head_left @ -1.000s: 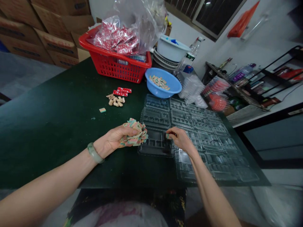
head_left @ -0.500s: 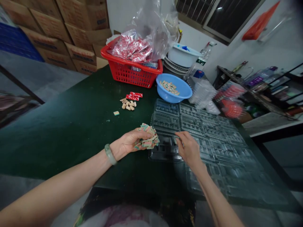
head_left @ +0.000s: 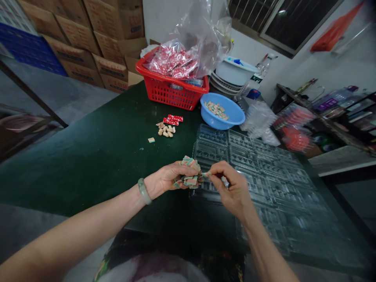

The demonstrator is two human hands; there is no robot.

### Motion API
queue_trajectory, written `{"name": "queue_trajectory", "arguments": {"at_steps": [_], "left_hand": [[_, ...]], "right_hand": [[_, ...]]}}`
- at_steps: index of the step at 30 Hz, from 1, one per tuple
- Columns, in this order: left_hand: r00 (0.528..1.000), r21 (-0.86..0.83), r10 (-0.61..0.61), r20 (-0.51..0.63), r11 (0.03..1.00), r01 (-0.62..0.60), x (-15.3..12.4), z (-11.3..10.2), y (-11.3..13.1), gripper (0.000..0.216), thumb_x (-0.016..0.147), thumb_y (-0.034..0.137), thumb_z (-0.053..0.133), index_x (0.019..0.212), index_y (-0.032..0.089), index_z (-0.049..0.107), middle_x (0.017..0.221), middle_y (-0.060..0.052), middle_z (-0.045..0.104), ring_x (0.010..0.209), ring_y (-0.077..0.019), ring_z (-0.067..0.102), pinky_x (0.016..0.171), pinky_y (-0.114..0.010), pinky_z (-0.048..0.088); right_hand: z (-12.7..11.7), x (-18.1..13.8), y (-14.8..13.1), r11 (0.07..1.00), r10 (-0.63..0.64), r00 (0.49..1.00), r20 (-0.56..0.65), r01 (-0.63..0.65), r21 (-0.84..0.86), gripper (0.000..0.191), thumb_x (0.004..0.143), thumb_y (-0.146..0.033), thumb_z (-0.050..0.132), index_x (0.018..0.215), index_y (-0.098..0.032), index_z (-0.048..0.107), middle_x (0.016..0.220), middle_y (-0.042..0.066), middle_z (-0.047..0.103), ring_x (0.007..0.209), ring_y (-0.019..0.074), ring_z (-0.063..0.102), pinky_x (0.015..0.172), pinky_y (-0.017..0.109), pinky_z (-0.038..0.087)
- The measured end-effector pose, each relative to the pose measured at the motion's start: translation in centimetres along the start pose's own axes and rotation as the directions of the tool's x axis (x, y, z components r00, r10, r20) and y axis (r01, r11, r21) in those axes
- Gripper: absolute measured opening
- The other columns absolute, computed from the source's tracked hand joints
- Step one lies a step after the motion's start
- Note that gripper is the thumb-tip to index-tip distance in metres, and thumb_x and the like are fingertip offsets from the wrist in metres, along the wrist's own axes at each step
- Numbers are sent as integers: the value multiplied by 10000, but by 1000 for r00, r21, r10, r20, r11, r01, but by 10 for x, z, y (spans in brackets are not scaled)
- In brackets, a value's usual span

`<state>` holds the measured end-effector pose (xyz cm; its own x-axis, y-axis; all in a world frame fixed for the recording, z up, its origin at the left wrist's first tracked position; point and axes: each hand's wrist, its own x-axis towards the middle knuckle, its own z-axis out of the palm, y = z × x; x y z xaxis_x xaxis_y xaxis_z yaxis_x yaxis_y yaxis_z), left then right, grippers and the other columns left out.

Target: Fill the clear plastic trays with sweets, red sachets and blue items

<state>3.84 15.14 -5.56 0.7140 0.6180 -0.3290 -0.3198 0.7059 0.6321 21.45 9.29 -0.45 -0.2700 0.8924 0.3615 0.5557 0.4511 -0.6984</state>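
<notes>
My left hand (head_left: 164,181) cups a heap of small striped pastel candies (head_left: 189,174) just above the dark green table (head_left: 96,156). A green bangle sits on that wrist. My right hand (head_left: 230,188) has come over to the heap, and its thumb and forefinger pinch one candy piece at the heap's right edge. Both hands hover over the near left corner of the clear plastic blister trays (head_left: 264,172), which lie in rows across the table's right side.
A blue bowl (head_left: 232,117) with more candies stands behind the trays. A red basket (head_left: 170,90) holds a bag of red packets. Loose peanut-shaped sweets and red wrappers (head_left: 167,127) lie mid-table. Cardboard boxes are stacked at the back left, shelves at the right.
My right hand has left the tray compartment and moved left to the candy heap in my left hand, pinching a piece. The camera view has shifted left.
</notes>
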Motion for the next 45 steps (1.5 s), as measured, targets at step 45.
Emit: {"name": "queue_trajectory", "arguments": {"at_steps": [45], "left_hand": [[1000, 194, -4, -20, 981, 8, 1, 4, -3, 175, 602, 151, 738, 694, 92, 602, 676, -62, 600, 538, -124, 546, 387, -185, 310]], "right_hand": [[-44, -24, 59, 790, 549, 806, -222, -414, 453, 169, 659, -260, 705, 751, -172, 594, 582, -29, 579, 500, 93, 513, 459, 206, 363]]}}
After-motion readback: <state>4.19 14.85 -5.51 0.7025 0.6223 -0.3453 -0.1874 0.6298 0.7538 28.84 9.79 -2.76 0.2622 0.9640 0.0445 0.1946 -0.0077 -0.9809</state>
